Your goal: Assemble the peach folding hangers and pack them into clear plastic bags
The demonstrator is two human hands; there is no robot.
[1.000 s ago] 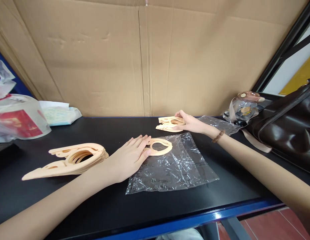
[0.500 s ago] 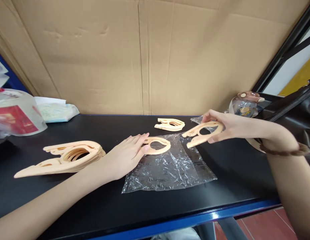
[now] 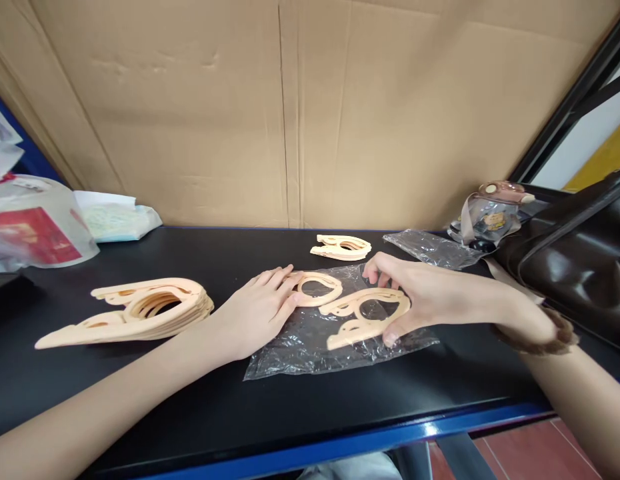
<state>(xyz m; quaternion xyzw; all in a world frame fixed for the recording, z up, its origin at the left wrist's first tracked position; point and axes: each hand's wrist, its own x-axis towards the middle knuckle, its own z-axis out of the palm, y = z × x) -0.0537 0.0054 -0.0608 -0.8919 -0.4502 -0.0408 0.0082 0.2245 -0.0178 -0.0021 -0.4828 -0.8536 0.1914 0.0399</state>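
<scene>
Flat on a beige folding hanger (image 3: 331, 293) lies my left hand (image 3: 263, 310), fingers stretched out; part of that hanger is hidden beneath it. My right hand (image 3: 407, 300) grips the rounded end of a second beige hanger (image 3: 363, 331) between thumb and fingers, over the clear plastic bag (image 3: 310, 353). The two hangers lie side by side, close together at the middle. At the left a stack of beige hangers (image 3: 165, 327) rests on the black table. Behind the bag sits a smaller-looking group of hangers (image 3: 343, 255).
Another clear plastic bag (image 3: 430, 248) lies at the back right, beside a clear bottle (image 3: 493, 210) and a black bag (image 3: 580, 247). A plastic-wrapped roll (image 3: 40, 220) and a white packet (image 3: 117, 219) stand at the back left. Cardboard (image 3: 215, 120) rises behind the table.
My right hand has moved left and toward me with its hanger, bringing it down over the bag beside the other one. My left hand has stayed in place.
</scene>
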